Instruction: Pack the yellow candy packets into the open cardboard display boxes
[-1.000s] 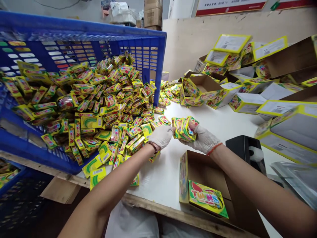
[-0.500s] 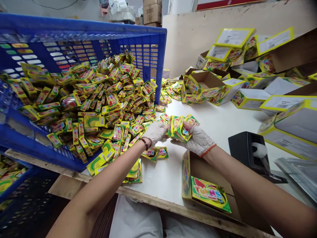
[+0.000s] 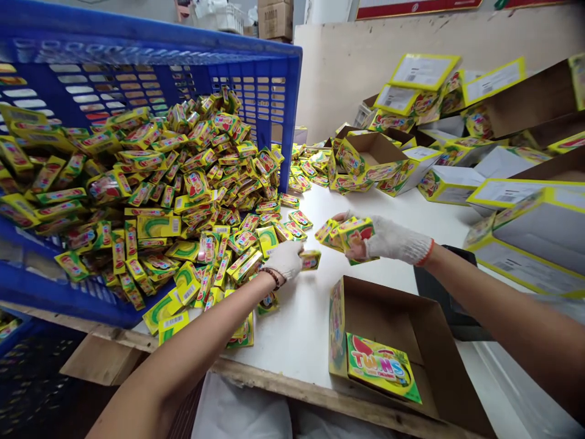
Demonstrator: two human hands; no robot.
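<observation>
My right hand (image 3: 388, 241), in a white knit glove, grips a bundle of small yellow packets (image 3: 347, 233) above the white table (image 3: 402, 213). My left hand (image 3: 284, 259), also gloved, is closed on one small yellow packet (image 3: 311, 260) at the edge of the packet heap (image 3: 183, 189). That heap spills out of a tilted blue crate (image 3: 269, 91). An open cardboard box (image 3: 388, 329) with a "Twins" flap (image 3: 381, 366) lies on the table just below my hands.
Many yellow display boxes (image 3: 448, 183), some open, are piled at the back right. A black tape dispenser (image 3: 450, 299) sits behind my right forearm. A wooden board wall (image 3: 347, 73) closes the back. The table's wooden edge (image 3: 292, 381) runs near me.
My hands have parted: the right one carried the bundle to the right, the left dropped down to the heap's edge and took one packet. The view shifted slightly.
</observation>
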